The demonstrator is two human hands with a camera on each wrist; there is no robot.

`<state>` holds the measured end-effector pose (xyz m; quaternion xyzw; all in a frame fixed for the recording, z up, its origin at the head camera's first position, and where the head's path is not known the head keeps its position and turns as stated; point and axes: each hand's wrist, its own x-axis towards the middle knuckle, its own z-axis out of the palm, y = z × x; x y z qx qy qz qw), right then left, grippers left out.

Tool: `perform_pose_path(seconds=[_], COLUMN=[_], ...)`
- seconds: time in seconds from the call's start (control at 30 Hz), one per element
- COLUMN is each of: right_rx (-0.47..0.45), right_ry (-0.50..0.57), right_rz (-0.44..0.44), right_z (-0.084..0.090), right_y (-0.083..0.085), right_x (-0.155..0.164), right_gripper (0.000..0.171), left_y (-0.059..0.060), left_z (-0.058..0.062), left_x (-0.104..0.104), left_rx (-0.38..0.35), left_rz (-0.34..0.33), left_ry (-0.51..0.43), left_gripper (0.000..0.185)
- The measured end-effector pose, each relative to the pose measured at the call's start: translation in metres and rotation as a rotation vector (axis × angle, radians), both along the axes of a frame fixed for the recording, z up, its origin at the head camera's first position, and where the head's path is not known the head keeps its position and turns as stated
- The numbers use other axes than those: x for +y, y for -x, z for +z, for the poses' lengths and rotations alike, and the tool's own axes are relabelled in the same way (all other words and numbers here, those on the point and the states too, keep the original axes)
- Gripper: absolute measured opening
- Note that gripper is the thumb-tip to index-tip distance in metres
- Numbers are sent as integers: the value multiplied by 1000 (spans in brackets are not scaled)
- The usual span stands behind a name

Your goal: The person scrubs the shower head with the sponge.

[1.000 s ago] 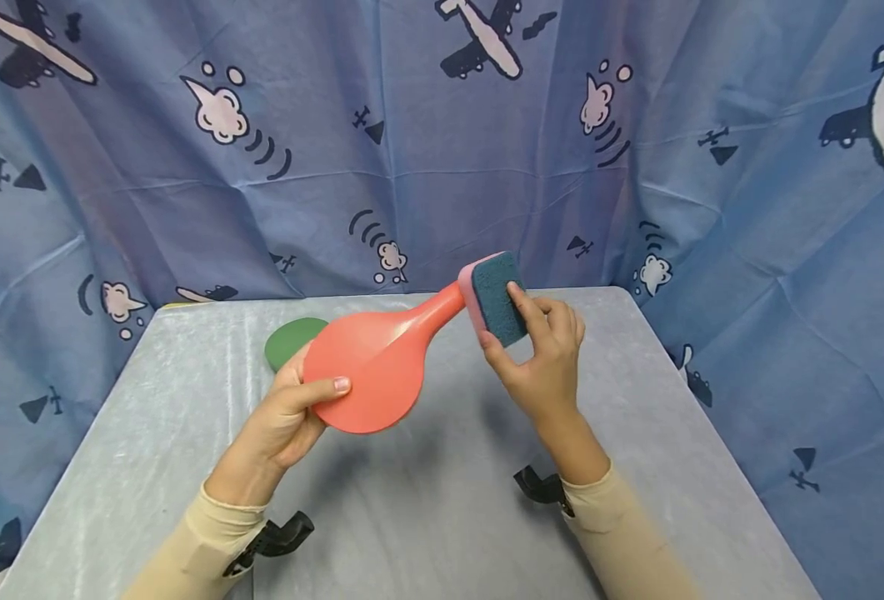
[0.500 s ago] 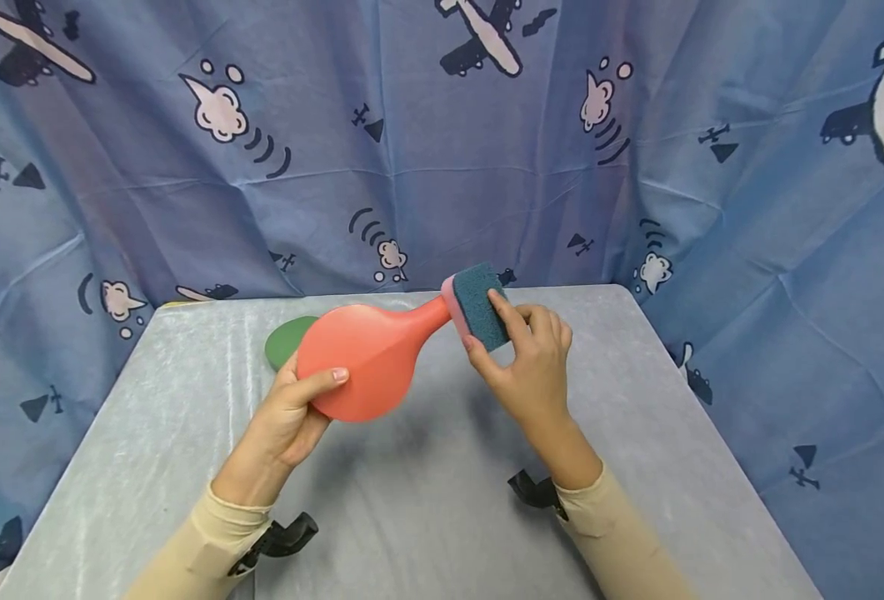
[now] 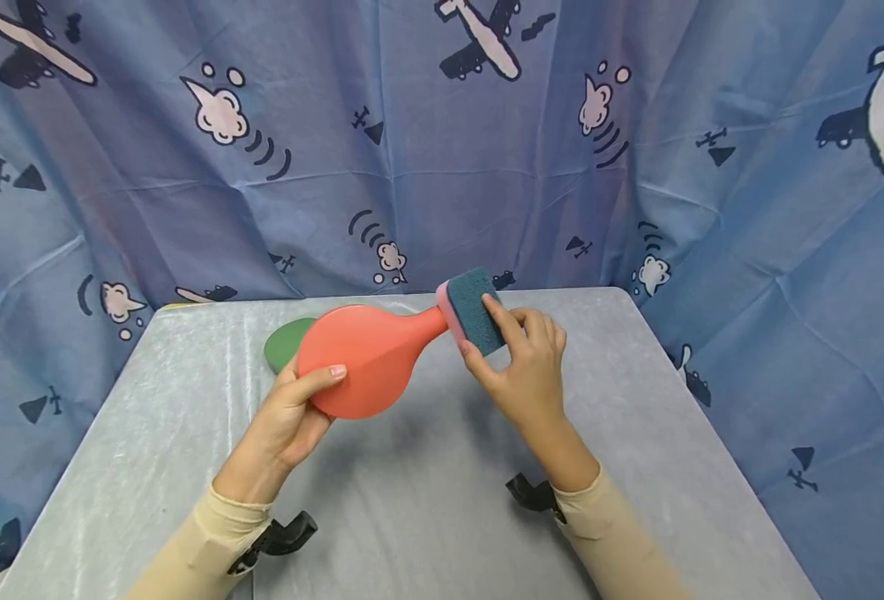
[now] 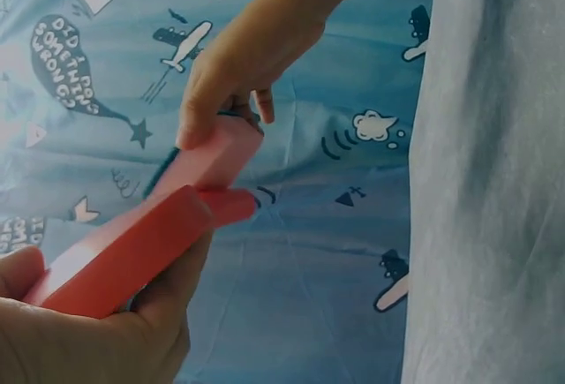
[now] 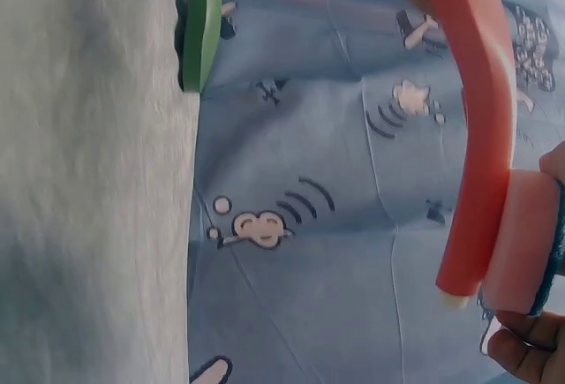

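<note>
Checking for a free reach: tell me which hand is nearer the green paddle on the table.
Left. The left hand holds the red paddle just in front of the green paddle; the right hand grips the sponge, farther right.

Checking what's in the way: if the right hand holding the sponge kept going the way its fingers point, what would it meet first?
Probably the red paddle's handle: the right hand already presses the sponge against it.

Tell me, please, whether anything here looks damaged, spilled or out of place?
Nothing stands out. The left hand holds the red paddle intact, the right hand presses a sponge to its handle, and a green paddle lies flat on the table.
</note>
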<state>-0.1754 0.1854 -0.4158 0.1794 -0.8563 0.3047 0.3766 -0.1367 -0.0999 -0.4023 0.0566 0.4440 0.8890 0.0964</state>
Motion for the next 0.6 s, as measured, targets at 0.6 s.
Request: perform_pose_path(seconds=[0.6], right_rx=[5], right_ry=[18], right_rz=[59], right_z=[1], right_y=[3], right_x=[6], right_gripper=[62], left_y=[-2], left_z=[1], left_x=[1], left_rx=[98], left_rz=[-35], left_ry=[1], left_gripper=[69])
